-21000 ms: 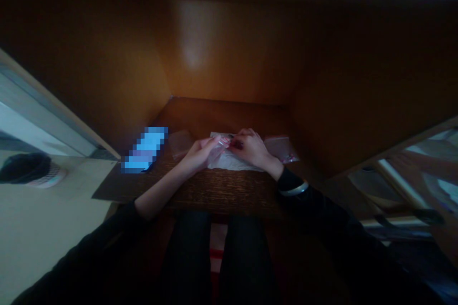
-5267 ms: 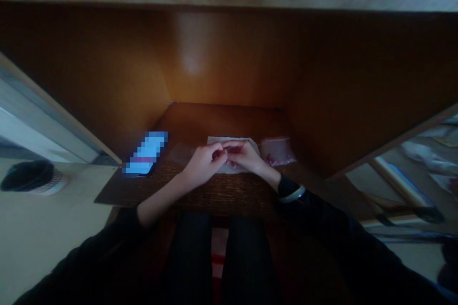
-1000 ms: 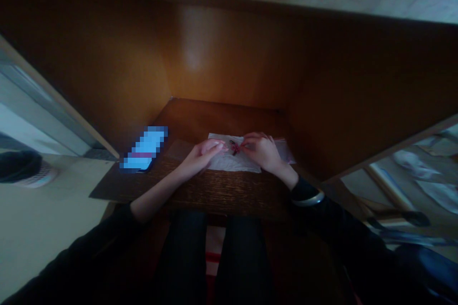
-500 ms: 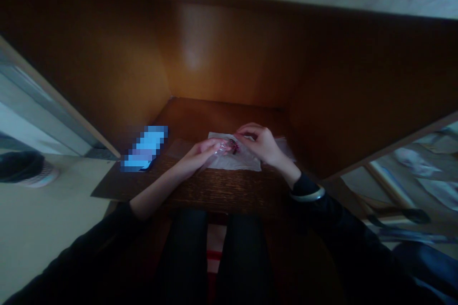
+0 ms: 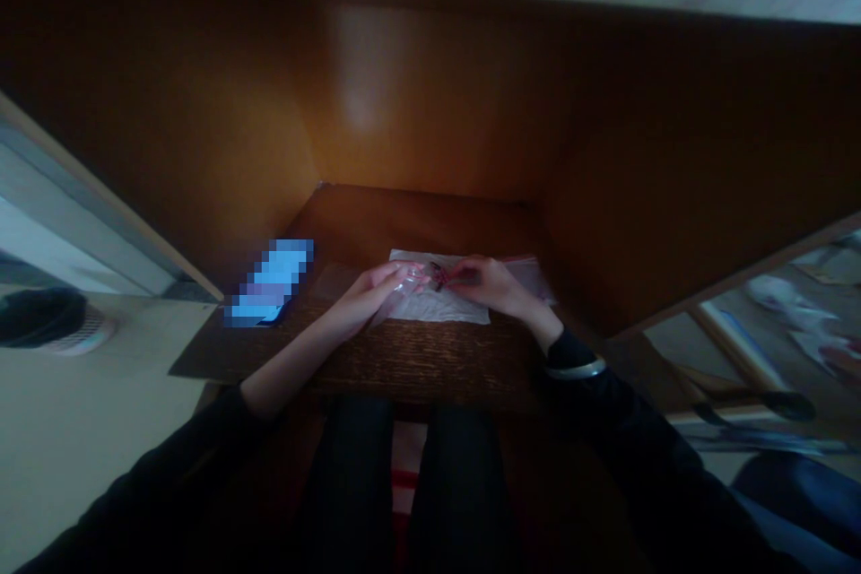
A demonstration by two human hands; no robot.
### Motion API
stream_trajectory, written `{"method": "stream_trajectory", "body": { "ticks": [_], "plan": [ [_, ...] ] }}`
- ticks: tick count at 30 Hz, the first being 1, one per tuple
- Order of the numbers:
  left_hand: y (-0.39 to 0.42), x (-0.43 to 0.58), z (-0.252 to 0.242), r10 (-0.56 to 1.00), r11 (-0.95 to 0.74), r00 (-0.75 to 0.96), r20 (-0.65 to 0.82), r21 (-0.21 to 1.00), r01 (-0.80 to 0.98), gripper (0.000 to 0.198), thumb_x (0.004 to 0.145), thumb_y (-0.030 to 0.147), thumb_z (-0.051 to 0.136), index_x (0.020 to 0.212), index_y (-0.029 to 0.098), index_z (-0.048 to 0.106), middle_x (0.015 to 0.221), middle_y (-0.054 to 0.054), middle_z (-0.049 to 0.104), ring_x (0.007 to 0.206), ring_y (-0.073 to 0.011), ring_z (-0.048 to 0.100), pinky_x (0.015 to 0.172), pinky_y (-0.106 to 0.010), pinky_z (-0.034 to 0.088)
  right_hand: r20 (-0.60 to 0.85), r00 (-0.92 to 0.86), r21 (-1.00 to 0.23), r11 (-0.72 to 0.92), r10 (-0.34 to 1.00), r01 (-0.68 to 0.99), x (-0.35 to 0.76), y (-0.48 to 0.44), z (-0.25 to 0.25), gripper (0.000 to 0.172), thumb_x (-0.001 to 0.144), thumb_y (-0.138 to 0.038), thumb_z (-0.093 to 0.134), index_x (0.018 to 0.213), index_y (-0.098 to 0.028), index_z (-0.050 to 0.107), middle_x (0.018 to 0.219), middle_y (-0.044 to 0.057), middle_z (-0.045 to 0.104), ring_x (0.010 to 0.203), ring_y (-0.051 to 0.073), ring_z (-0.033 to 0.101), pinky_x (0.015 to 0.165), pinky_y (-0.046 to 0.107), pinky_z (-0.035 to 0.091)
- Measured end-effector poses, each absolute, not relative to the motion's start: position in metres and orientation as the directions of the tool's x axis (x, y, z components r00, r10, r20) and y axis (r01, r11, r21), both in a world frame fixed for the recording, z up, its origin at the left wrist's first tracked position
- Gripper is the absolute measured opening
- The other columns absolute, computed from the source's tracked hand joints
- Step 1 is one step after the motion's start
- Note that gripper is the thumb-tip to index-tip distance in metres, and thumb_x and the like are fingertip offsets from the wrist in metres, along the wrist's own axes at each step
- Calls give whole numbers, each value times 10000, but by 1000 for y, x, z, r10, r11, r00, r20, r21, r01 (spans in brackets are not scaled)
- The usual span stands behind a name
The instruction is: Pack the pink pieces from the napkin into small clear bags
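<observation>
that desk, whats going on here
A seated person is working over a white sheet on a wooden desk. Their left hand holds a small clear plastic piece, while their right hand reaches a small dark red item, too small to identify. A clear plastic bag lies by the sheet's right end, and a lit phone lies further left.

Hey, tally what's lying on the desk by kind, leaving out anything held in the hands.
Phones: 1
White paper sheets: 1
Clear plastic bags: 2
Total: 4
</observation>
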State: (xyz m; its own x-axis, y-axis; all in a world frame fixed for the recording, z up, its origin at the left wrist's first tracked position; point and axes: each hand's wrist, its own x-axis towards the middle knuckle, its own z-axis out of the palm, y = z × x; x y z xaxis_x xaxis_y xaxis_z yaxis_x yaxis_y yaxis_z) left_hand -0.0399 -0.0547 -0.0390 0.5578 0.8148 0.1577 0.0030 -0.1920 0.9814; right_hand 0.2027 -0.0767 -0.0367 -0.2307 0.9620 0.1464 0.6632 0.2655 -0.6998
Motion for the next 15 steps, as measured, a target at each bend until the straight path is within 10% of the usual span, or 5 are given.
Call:
{"method": "stream_trajectory", "body": {
  "ticks": [15],
  "plan": [
    [-57,-39,-36,799,-33,599,55,998,-47,306,934,335,469,1131,180,645,1149,-108,707,1062,-232,674,951,-387,515,224,-229,-567,318,947,760,198,-76,-43,123,791,-279,685,885,-204,711,952,49,699,873,191,655,832,346,509]
  ]
}}
